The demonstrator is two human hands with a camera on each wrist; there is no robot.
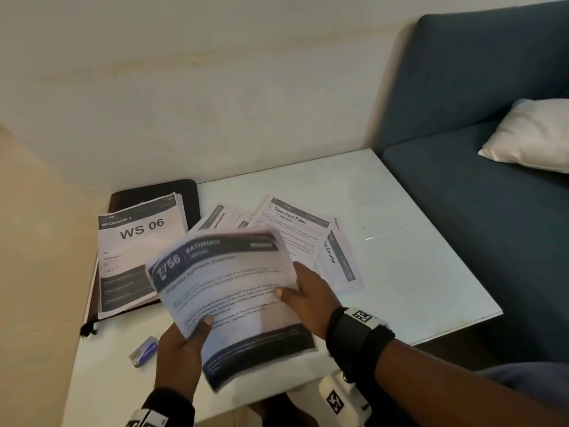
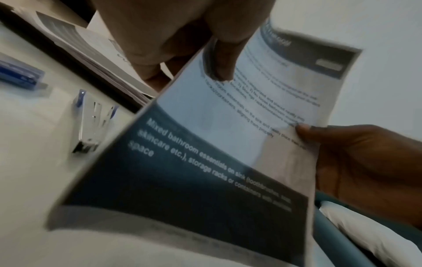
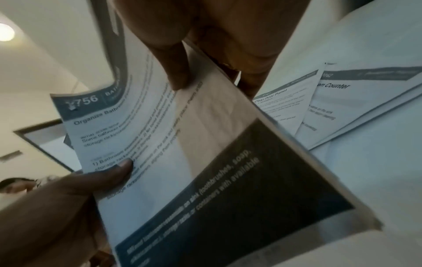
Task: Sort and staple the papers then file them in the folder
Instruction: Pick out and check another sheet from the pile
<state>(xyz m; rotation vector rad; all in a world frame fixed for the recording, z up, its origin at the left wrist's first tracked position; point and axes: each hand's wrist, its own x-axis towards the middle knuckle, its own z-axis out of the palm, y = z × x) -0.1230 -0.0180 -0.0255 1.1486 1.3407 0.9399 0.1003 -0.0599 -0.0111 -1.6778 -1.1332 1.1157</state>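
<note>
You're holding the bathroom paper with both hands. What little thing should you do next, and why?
Probably lay the bathroom sheet down with matching pages. Both the left hand and right hand pinch it in the air, loose sheets lie unsorted on the table, and the stapler lies untouched, so sorting seems unfinished.

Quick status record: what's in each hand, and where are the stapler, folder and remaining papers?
left hand: grips lower left edge of bathroom sheet
right hand: grips the same sheet's right edge
stapler: on white table, left of the hands, untouched
folder: dark, far left, under WS 06 stack
loose sheets: fanned on table behind held sheet
</note>
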